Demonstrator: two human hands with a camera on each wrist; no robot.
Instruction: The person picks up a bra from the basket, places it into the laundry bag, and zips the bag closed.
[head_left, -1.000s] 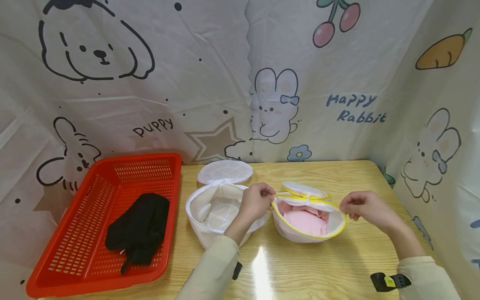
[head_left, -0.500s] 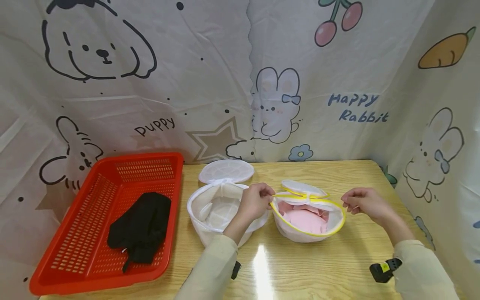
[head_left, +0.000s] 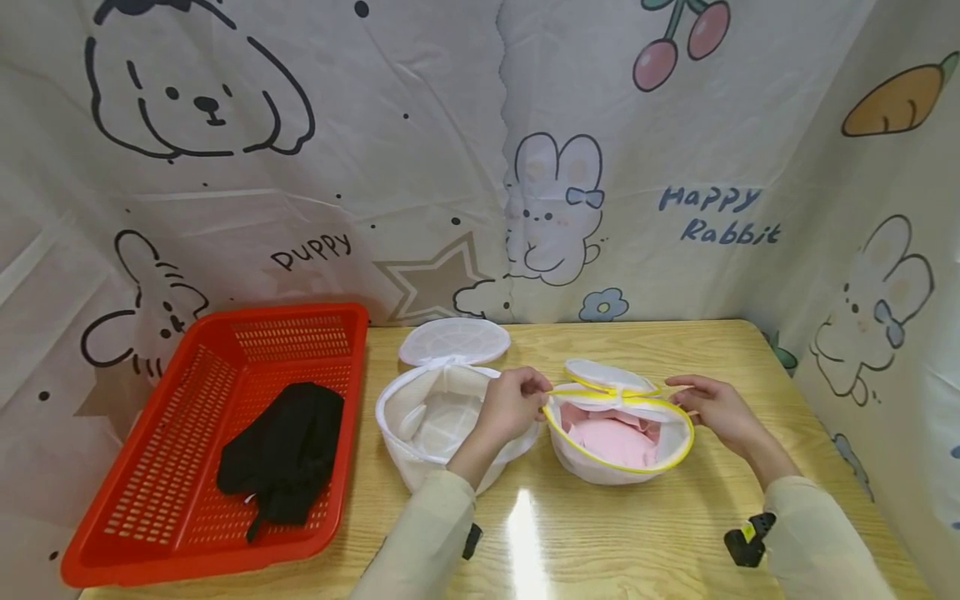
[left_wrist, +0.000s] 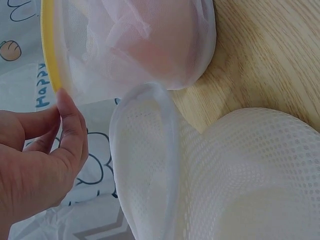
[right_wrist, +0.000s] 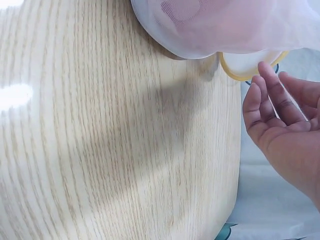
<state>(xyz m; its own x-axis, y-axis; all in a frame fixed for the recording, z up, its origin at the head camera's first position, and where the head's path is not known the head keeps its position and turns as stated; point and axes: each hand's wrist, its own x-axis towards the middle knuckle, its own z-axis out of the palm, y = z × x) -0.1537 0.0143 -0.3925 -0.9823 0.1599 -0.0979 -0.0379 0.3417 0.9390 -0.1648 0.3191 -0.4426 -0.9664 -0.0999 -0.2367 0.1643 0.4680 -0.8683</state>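
A small mesh laundry bag with yellow trim (head_left: 600, 473) stands with its top unzipped and its lid (head_left: 611, 374) folded back. Pink cloth (head_left: 615, 442) lies inside. My left hand (head_left: 512, 404) pinches the yellow rim at its left end between thumb and fingertips, as the left wrist view (left_wrist: 45, 160) confirms. By the right end of the rim is my right hand (head_left: 716, 410), its fingers loosely bent and spread; in the right wrist view they appear to hold nothing. Left of this bag stands a larger white mesh laundry bag (head_left: 408, 467), its round lid (head_left: 454, 341) flipped back.
A red plastic basket (head_left: 347, 433) stands on the left, with a folded black cloth item (head_left: 283, 450) inside. The wooden table (head_left: 622, 542) ends at a printed curtain (head_left: 420, 167) behind, which also runs along the right side.
My right hand has left the right end of the yellow rim, then come back to the left with its fingers reaching over the rim toward the lid. The left hand keeps its pinch.
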